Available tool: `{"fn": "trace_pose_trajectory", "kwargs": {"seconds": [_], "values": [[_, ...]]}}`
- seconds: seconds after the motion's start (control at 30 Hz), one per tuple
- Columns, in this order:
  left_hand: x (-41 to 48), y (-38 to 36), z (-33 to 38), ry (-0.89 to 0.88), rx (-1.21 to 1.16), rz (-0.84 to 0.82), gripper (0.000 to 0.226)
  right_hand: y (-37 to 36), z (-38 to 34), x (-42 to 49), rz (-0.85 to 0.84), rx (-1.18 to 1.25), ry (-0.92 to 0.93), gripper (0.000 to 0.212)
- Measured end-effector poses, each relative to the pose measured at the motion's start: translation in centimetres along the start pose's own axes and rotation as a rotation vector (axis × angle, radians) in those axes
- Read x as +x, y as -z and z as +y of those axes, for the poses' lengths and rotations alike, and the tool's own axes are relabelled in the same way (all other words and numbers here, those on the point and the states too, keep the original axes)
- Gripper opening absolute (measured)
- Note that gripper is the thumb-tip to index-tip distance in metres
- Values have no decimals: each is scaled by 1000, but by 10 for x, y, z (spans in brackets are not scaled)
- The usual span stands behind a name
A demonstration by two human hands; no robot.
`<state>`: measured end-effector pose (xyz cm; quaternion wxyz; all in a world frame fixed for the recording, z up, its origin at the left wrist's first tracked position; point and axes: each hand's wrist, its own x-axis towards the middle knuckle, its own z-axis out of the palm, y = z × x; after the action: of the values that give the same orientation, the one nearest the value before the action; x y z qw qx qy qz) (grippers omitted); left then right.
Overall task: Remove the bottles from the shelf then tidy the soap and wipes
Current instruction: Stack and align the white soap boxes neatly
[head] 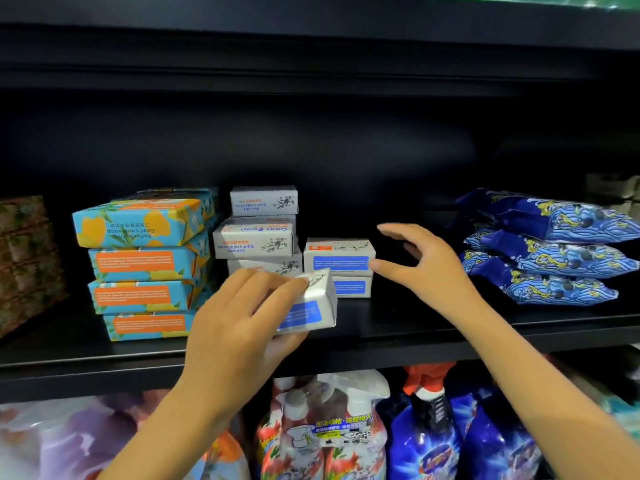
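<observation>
My left hand (239, 317) grips a white soap box with a blue label (311, 306), tilted, just above the black shelf's front part (398, 327). Behind it stand a stack of white goat-soap boxes (258, 233) and a shorter stack of two white boxes (339, 261). My right hand (422, 261) hovers with fingers spread; its thumb tip touches the right end of the upper box of the short stack. A stack of blue and orange soap boxes (145, 265) stands at the left. Blue wipe packs (547, 247) lie stacked at the right.
Dark patterned packs (27, 258) fill the shelf's far left. On the shelf below stand red-and-white spray bottles (322, 427), blue bottles (450, 431) and soft pastel bags (69, 438). Another black shelf board (311, 57) hangs overhead.
</observation>
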<state>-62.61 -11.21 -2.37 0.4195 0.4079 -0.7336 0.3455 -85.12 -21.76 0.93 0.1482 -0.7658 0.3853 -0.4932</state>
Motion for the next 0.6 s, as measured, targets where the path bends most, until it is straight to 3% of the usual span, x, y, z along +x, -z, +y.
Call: {"fn": "trace_pose_trajectory", "kwargs": {"seconds": [0.13,0.3,0.6], "values": [[33,-14,5,-28,-39,11,34,26,4,-43,-103,25,-93,26],[80,-36,12,-60,-32,-20,37,26,12,-68,-328,-220,-41,43],[98,-71,3,39,113,-266,51,26,18,-69,-287,-217,-100,44]]}}
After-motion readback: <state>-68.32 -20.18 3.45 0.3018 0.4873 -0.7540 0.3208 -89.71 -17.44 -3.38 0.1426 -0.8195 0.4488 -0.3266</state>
